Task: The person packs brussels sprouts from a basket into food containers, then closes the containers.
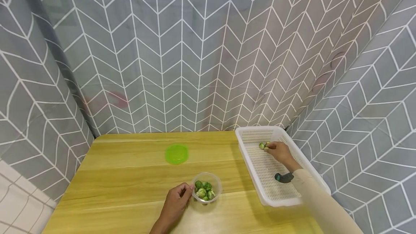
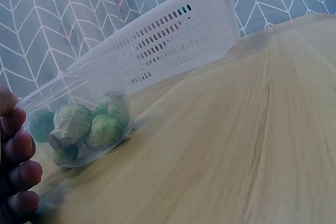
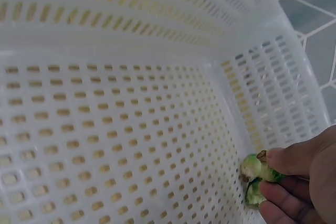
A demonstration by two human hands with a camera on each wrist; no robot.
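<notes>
My left hand (image 1: pixel 175 201) holds the rim of a clear round plastic container (image 1: pixel 219 183) between thumb and fingers. Several Brussels sprouts (image 1: pixel 201 193) lie inside it, seen through its side in the left wrist view. Over at the right, my right hand (image 1: pixel 281 153) reaches down into a white slotted plastic basket (image 1: pixel 251 172). Its thumb and fingers pinch a Brussels sprout (image 3: pixel 271 172) near the basket's far end. Beside that one, other sprouts (image 3: pixel 250 167) rest on the basket floor, partly hidden by the hand.
A bright green round lid (image 1: pixel 177 154) lies flat on the wooden table (image 1: pixel 130 169), behind the container. A dark curved object with a teal end (image 1: pixel 284 178) shows beside the right wrist, above the basket floor. Grey patterned curtains (image 1: pixel 182 53) surround the table's back and sides.
</notes>
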